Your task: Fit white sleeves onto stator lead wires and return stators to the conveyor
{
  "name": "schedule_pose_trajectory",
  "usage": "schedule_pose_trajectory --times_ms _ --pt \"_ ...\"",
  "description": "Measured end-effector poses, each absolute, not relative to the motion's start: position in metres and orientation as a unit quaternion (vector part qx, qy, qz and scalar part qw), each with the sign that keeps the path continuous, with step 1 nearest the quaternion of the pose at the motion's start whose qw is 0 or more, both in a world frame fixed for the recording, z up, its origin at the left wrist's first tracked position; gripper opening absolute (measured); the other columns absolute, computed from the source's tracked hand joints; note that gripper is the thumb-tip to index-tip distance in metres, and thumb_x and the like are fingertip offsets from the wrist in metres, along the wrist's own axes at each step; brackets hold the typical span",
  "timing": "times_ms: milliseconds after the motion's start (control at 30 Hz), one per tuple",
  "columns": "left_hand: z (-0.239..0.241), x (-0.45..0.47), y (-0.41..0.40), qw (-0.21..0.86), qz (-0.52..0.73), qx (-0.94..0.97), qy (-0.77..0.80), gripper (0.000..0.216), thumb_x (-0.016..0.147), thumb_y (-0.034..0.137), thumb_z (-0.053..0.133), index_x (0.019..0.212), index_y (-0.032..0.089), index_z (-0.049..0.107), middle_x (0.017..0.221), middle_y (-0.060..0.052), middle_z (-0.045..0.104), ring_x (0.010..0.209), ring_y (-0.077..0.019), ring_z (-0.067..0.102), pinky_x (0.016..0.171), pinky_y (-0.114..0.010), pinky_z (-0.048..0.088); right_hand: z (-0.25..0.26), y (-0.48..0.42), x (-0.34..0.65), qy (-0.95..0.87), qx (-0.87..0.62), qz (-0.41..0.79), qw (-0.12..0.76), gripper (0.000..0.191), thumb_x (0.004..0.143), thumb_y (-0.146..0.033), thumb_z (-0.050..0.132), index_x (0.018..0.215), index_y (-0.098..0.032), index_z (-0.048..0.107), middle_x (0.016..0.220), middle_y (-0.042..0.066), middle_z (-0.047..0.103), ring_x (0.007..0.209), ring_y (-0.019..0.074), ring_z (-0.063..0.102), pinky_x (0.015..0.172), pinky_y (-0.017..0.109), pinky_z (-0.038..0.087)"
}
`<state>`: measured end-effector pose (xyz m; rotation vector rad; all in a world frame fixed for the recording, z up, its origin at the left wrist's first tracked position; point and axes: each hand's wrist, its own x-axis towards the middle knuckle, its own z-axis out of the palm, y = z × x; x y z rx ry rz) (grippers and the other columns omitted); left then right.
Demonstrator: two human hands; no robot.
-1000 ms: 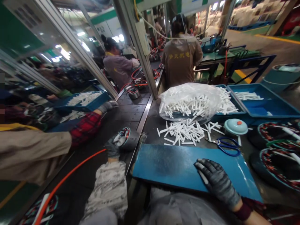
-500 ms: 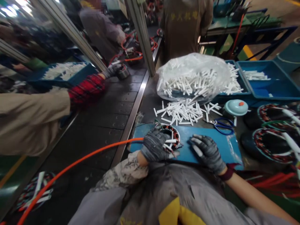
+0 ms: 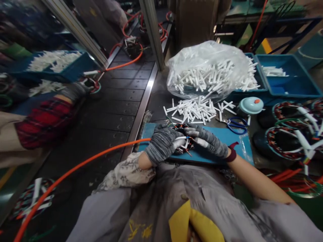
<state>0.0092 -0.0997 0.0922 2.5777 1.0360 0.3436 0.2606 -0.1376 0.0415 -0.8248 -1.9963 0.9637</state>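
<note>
Fingers (image 3: 198,133) of two gloved hands (image 3: 161,144) (image 3: 213,144) curl at one stator (image 3: 180,127), their grip unclear.

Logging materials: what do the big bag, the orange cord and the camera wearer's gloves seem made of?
Bag: probably plastic film, glossy, being see-through and crinkled. Orange cord: smooth, evenly coloured, perhaps plastic or rubber. Gloves: matte, likely knitted fabric, with grey streaks.

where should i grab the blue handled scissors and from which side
The scissors are probably best taken by the blue loops, coming from the near right. They lie with the loops to the right and the blades pointing left toward the loose white tubes, so that keeps the grip off the blades. The right hand is nearer, though it is at the wound ring.
</note>
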Motion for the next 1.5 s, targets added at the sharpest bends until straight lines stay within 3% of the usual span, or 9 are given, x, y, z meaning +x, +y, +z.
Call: schedule_pose_trajectory --times_ms 133,267,367,467,833,1033,1333,1433,1500 --pt "0.089 0.001 -0.099 0.162 0.125 0.893 0.400 0.032 0.104 0.033 0.049 0.116 0.019 0.075 0.112 -0.009 0.077 0.109 -0.0256 0.070 0.109 -0.047 0.047 0.046 -0.131 0.256 -0.770 -0.294 0.427 0.372 0.043 0.105 -0.039 0.051 0.147 -0.032 0.055 0.155 0.005 0.055 0.151 0.0222 0.041 0.124 0.050 0.035" --pt "0.089 0.003 -0.098 0.160 0.137 0.894 0.396 0.035 0.105 0.035 0.046 0.119 0.020 0.074 0.109 -0.009 0.076 0.105 -0.0263 0.069 0.103 -0.045 0.050 0.046 -0.122 0.247 -0.693 -0.352 0.475 0.413 0.034 0.102 -0.047 0.056 0.126 -0.027 0.069 0.125 0.005 0.074 0.118 0.0213 0.068 0.106 0.042 0.054" --pt "0.092 -0.001 -0.099 0.136 0.125 0.905 0.383 0.036 0.104 0.037 0.045 0.117 0.019 0.074 0.109 -0.011 0.075 0.106 -0.0284 0.066 0.106 -0.050 0.046 0.053 -0.109 0.244 -0.681 -0.365 0.504 0.387 0.034 0.098 -0.050 0.062 0.116 -0.023 0.073 0.110 0.004 0.077 0.101 0.0198 0.072 0.092 0.037 0.058" --pt "0.095 -0.011 -0.098 0.115 0.104 0.914 0.375 0.036 0.102 0.037 0.045 0.110 0.017 0.074 0.108 -0.011 0.073 0.109 -0.0305 0.063 0.113 -0.057 0.039 0.065 -0.100 0.241 -0.744 -0.337 0.471 0.334 0.034 0.097 -0.050 0.064 0.115 -0.023 0.075 0.106 0.004 0.077 0.096 0.0184 0.071 0.089 0.034 0.057" --pt "0.085 -0.021 -0.097 0.174 0.158 0.901 0.365 0.033 0.102 0.038 0.048 0.104 0.019 0.074 0.100 -0.007 0.074 0.103 -0.0244 0.064 0.106 -0.045 0.045 0.074 -0.104 0.215 -0.816 -0.374 0.307 0.317 0.045 0.100 -0.057 0.055 0.091 -0.019 0.077 0.078 0.004 0.070 0.074 0.0158 0.059 0.073 0.030 0.045" --pt "0.107 -0.020 -0.078 0.215 0.062 0.919 0.323 0.037 0.102 0.048 0.050 0.101 0.027 0.080 0.087 -0.001 0.076 0.090 -0.0207 0.066 0.095 -0.040 0.047 0.074 -0.109 0.225 -0.838 -0.377 0.244 0.310 0.050 0.099 -0.062 0.051 0.100 -0.021 0.078 0.089 0.006 0.071 0.084 0.0196 0.062 0.082 0.036 0.048" --pt "0.108 0.036 -0.079 0.159 0.030 0.938 0.305 0.040 0.101 0.053 0.053 0.099 0.022 0.080 0.092 -0.005 0.076 0.090 -0.0242 0.066 0.094 -0.043 0.045 0.064 -0.119 0.259 -0.686 -0.464 0.409 0.383 0.045 0.086 -0.063 0.072 0.095 -0.020 0.074 0.091 0.005 0.076 0.084 0.0217 0.069 0.080 0.038 0.058" --pt "0.102 0.012 -0.074 0.144 0.092 0.940 0.296 0.054 0.093 0.068 0.057 0.119 0.024 0.075 0.110 -0.007 0.077 0.103 -0.0266 0.066 0.103 -0.045 0.043 0.061 -0.126 0.271 -0.703 -0.491 0.368 0.360 0.039 0.090 -0.058 0.069 0.104 -0.021 0.075 0.098 0.006 0.077 0.089 0.0233 0.071 0.084 0.040 0.058" --pt "0.094 -0.015 -0.069 0.134 0.122 0.951 0.251 0.083 0.076 0.083 0.066 0.136 0.024 0.066 0.125 -0.008 0.073 0.119 -0.0296 0.063 0.113 -0.047 0.038 0.056 -0.128 0.282 -0.715 -0.528 0.310 0.339 0.035 0.094 -0.052 0.066 0.110 -0.021 0.075 0.104 0.008 0.077 0.095 0.0250 0.071 0.090 0.042 0.057"
